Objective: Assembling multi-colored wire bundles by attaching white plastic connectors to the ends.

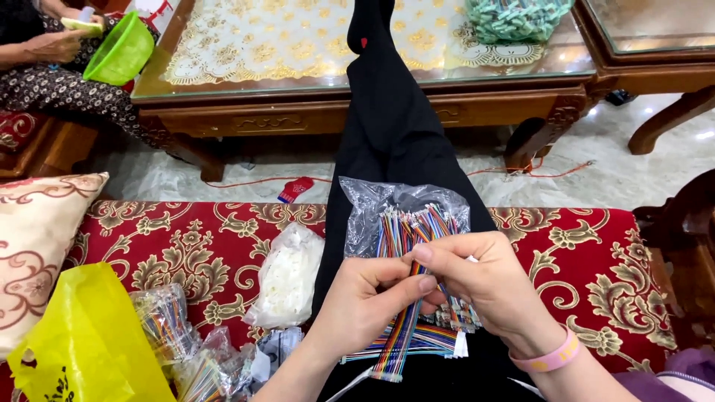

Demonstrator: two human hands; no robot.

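A red patterned sofa [596, 253] carries the person, whose lap keeps a clear bag [387, 205] of ribbon cables close. The left hand [365, 305] clamps one multicoloured cable bundle [398, 339] steady, so the right hand [484, 279] can pinch its strands.
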